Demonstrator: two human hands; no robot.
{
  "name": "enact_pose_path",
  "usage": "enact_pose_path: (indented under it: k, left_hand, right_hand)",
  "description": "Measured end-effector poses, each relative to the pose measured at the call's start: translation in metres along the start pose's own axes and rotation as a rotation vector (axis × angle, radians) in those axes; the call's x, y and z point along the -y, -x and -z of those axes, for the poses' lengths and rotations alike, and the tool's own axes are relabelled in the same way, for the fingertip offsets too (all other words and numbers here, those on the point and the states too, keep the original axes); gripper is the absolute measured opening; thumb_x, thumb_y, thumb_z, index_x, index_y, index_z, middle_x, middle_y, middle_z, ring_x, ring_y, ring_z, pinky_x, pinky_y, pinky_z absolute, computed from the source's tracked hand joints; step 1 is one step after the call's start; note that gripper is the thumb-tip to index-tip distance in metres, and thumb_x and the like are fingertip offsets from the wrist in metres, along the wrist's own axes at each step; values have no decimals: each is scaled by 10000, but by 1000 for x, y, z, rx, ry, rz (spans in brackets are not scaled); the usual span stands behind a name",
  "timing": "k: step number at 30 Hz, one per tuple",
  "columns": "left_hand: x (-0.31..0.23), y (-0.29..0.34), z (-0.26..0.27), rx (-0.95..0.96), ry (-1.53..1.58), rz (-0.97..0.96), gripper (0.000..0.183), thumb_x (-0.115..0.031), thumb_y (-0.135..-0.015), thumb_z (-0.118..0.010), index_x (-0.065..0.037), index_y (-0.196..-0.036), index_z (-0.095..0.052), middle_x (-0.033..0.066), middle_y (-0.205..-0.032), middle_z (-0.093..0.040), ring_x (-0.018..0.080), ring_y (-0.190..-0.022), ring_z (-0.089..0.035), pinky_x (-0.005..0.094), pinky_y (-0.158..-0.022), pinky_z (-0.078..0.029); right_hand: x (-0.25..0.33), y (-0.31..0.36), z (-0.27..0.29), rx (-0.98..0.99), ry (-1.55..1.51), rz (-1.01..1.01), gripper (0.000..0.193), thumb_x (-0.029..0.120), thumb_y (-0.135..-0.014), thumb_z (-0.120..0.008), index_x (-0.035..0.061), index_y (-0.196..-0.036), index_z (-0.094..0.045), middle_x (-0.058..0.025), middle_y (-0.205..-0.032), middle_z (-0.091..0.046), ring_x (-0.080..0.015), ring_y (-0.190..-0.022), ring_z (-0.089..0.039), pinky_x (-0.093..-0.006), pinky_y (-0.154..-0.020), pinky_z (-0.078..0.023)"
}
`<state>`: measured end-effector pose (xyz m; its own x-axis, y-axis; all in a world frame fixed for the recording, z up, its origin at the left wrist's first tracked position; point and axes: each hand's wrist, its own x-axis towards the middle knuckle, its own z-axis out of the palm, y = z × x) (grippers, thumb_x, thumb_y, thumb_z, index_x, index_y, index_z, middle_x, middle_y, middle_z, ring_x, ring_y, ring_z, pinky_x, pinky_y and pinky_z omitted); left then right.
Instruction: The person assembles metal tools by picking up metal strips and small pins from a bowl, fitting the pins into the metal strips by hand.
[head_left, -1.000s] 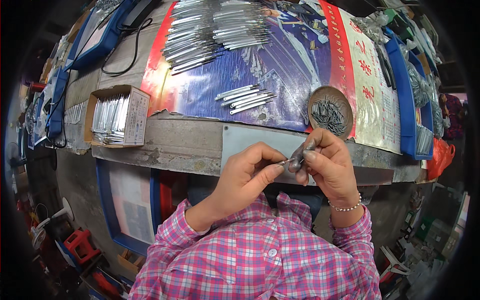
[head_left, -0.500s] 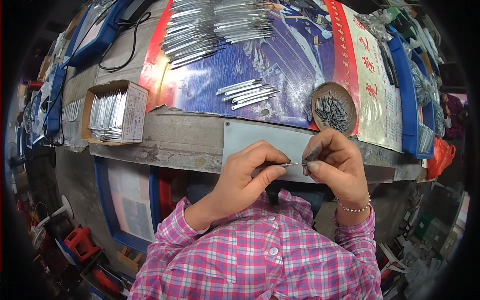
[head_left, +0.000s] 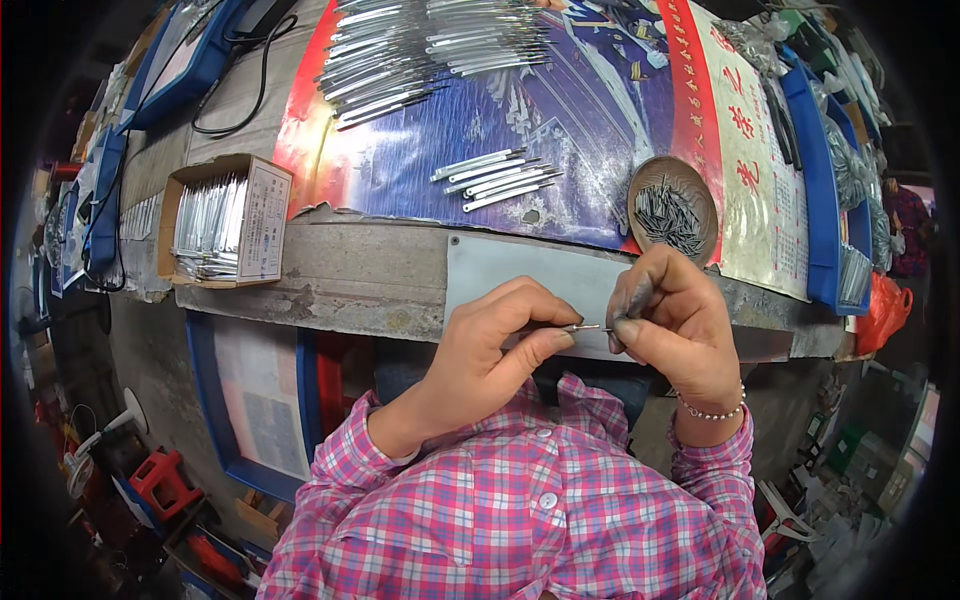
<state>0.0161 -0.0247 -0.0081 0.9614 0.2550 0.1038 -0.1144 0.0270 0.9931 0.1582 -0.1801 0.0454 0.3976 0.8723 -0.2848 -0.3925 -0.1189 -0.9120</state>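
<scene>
My left hand pinches a thin metal rod between thumb and forefinger, its slim end pointing right. Facing it, my right hand is closed, with darkened fingertips around a tiny dark piece at the rod's tip. Whether the two touch is too small to tell. Both hands are above the table's near edge, over a pale grey sheet. Just beyond my right hand stands a round brown bowl holding many small dark metal pins.
Slim silver metal strips lie in a small group and a large pile on a printed poster. An open cardboard box of strips stands left. Blue trays line the right side. A blue-framed tray is below the table edge.
My hands hold nearly the same pose, with the rod and dark piece still tip to tip. The view of the table has shifted slightly.
</scene>
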Motion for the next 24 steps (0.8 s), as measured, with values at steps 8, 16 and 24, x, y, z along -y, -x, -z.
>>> enact_pose_path:
  k: [8,16,24]
  left_hand:
    - [1,1,-1,-8,24,23,107,-6,-860,-624,15,-964,-614,91,-866,-591,169,-713,-576,277,-620,-445]
    - [2,1,-2,34,-167,-95,120,6,-836,-644,1,-952,-612,101,-834,-570,217,-695,-575,305,-614,-452]
    - [-2,3,-2,48,-130,-56,116,-16,-836,-654,-10,-942,-608,107,-808,-556,237,-691,-577,317,-610,-453]
  right_hand:
    - [2,-3,-3,-23,-44,-18,186,-63,-829,-545,14,-976,-463,-5,-885,-494,-52,-799,-508,-211,-686,-418]
    - [-1,1,4,65,409,9,135,-43,-823,-537,17,-924,-470,-9,-837,-517,-59,-722,-521,-241,-605,-413]
    - [3,7,-9,-60,425,-4,131,53,-865,-593,-17,-925,-500,-57,-681,-548,-88,-644,-571,-260,-560,-431]
